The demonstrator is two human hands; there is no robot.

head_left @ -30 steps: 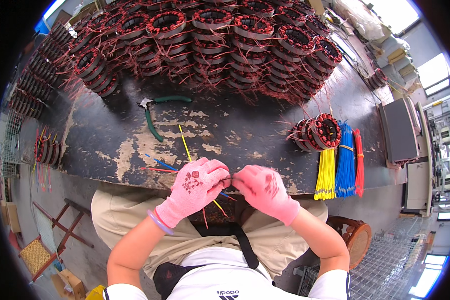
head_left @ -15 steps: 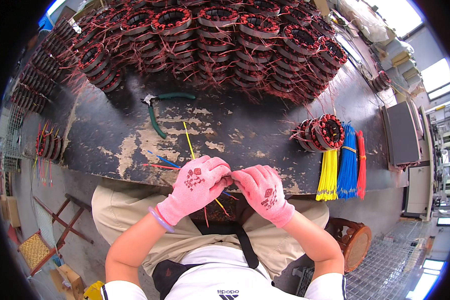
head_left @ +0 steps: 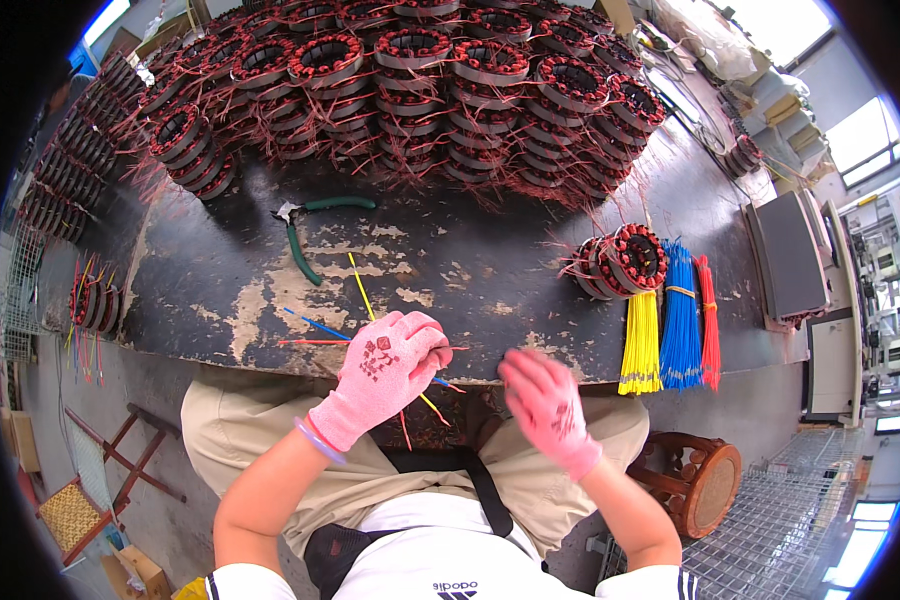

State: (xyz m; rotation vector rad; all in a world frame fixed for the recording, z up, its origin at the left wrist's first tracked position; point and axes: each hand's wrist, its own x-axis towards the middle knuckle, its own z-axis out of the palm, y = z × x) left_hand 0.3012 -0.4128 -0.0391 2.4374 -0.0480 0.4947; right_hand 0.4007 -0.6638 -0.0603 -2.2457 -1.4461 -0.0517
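A: Left hand (head_left: 385, 375)?

B: Pink glove, fingers curled in a grasp around thin leads: a yellow wire (head_left: 365, 290) running up and away from the knuckles, a blue wire (head_left: 310, 325) and a red wire (head_left: 305, 342) fanning out to the hand's left across the bench (head_left: 220, 300). Wire ends also poke out below the fingers, toward the lap.

A: Right hand (head_left: 548, 400)?

B: Same pink glove, blurred. Apart from the left hand, at the bench's near edge, fingers loosely spread. Cannot tell whether it pinches anything.

A: Around them?

B: Beyond the left hand, past the yellow wire's tip, green-handled pliers (head_left: 305, 230) lie flat. Up and to the right of the right hand, a small group of wound stators (head_left: 625, 262) lies on its side; just beside it, bundles of yellow (head_left: 642, 340), blue (head_left: 681, 315) and red (head_left: 709, 320) sleeving hang over the edge. Far side of the bench: a big stack of copper-wound stators (head_left: 410, 90).
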